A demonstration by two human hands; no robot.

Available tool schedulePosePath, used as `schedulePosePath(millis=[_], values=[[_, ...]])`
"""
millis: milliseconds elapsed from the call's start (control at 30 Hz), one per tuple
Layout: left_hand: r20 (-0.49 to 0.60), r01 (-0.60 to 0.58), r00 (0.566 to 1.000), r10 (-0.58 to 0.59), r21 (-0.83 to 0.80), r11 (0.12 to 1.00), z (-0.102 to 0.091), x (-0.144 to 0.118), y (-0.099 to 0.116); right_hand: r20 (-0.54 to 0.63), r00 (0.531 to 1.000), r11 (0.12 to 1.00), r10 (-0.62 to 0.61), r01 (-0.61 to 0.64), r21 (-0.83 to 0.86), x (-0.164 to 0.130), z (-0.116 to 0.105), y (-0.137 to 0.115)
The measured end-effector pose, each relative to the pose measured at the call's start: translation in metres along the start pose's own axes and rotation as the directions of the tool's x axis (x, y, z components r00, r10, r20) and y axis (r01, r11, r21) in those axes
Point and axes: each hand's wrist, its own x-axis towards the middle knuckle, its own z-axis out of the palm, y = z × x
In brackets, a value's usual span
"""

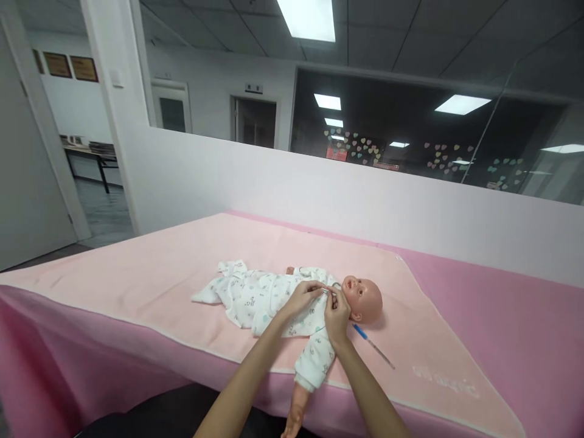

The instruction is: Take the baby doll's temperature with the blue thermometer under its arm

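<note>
While the doll (360, 298) lies face-up on the pink surface (137, 286), its soft, thin romper (264, 298) is pinched at the collar, beside the doll's chin, by the fingers of both the left hand (303, 297) and the right hand (336, 315); it is best gripped lightly by the hem.

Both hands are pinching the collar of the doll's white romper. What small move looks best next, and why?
Probably press the two collar edges together to close the top fastening. The left hand and right hand meet at the neckline of the romper, just below the doll's chin, pinching the fabric there.
</note>
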Motion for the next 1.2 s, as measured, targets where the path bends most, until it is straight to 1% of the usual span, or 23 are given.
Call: schedulePosePath(millis=[100,200,333,533,633,700,767,833,1067,1133,1200], values=[[-0.02,0.001,1.0,-0.001,0.013,1.0,0.001,-0.001,0.002,-0.012,0.999,0.999,0.036,-0.036,0.019,-0.002,0.002,0.002],[-0.043,0.007,0.999,-0.006,0.03,1.0,0.002,-0.003,0.004,-0.016,0.999,0.999,0.04,-0.04,0.007,-0.003,0.001,0.002],[-0.035,-0.01,0.999,0.01,0.0,1.0,0.002,-0.004,0.003,-0.015,1.0,1.0,-0.002,0.001,-0.023,-0.002,-0.001,0.001],[-0.09,-0.022,0.996,0.012,-0.112,0.994,0.002,-0.002,-0.001,-0.024,0.996,0.996,-0.083,0.081,-0.046,0.003,-0.002,-0.001],[-0.125,-0.024,0.992,0.007,-0.141,0.99,0.003,-0.001,-0.002,0.013,0.991,0.985,-0.135,0.135,-0.109,0.004,-0.002,-0.002],[-0.138,-0.026,0.99,0.003,-0.16,0.987,0.003,-0.001,-0.002,0.064,0.985,0.971,-0.16,0.169,-0.167,0.004,-0.002,-0.002],[-0.139,-0.024,0.99,0.0,-0.17,0.985,0.003,-0.001,-0.002,0.113,0.981,0.96,-0.159,0.18,-0.213,0.005,-0.003,0.0],[-0.134,-0.016,0.991,-0.007,-0.17,0.985,0.002,-0.001,-0.003,0.127,0.98,0.956,-0.151,0.178,-0.235,0.005,-0.002,0.001],[-0.156,-0.014,0.988,-0.002,-0.102,0.995,0.001,-0.002,-0.003,0.134,0.984,0.956,-0.117,0.148,-0.253,0.003,0.0,0.007],[-0.164,-0.034,0.986,0.025,-0.051,0.998,0.002,-0.005,-0.003,0.121,0.988,0.96,-0.101,0.128,-0.249,0.003,0.0,0.008],[-0.174,-0.071,0.982,0.079,0.05,0.996,0.002,-0.011,-0.002,0.11,0.99,0.965,-0.09,0.114,-0.235,0.003,0.0,0.008]])
